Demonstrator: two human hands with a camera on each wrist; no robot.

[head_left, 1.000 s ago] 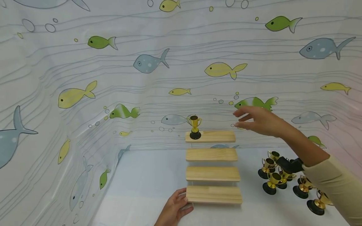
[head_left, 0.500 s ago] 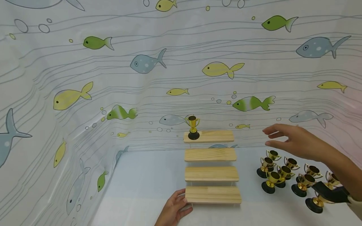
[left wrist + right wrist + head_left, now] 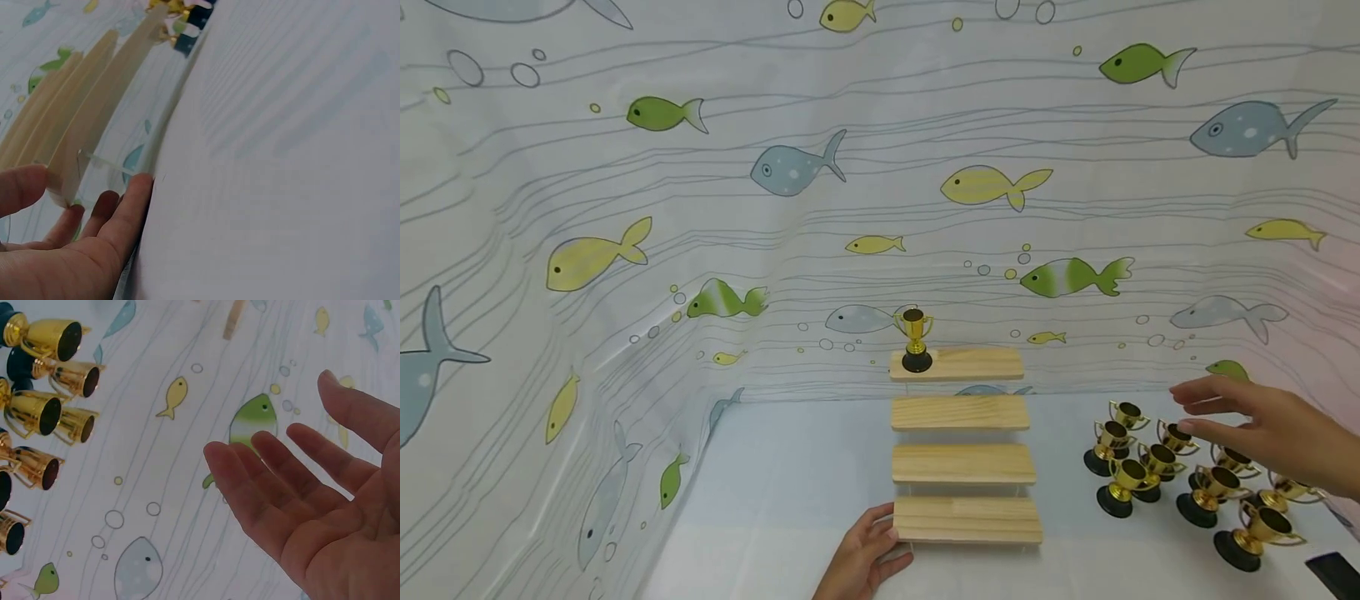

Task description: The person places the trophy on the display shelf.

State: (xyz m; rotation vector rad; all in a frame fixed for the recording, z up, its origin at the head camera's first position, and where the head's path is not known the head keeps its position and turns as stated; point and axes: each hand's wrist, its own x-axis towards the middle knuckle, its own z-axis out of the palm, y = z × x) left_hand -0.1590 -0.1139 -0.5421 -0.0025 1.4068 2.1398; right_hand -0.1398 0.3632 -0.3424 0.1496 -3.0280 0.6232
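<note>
On my feeds the left hand (image 3: 861,560) is bare, its fingers (image 3: 129,209) slim with rounded tips. The right hand (image 3: 325,528) is bare too; I make out creases across its joints and palm. Its bare wrist (image 3: 1339,460) runs out of frame. Near it I see a black, straight-edged block (image 3: 1333,575), partly cut off.

Can't identify the black object (image 3: 1333,575), cropped by the head view's right edge. Can see only part of one trophy (image 3: 1234,463) behind the right hand (image 3: 1262,423). Can't reliably count the apparently blurred trophies (image 3: 185,44), cropped atop the left wrist view.
</note>
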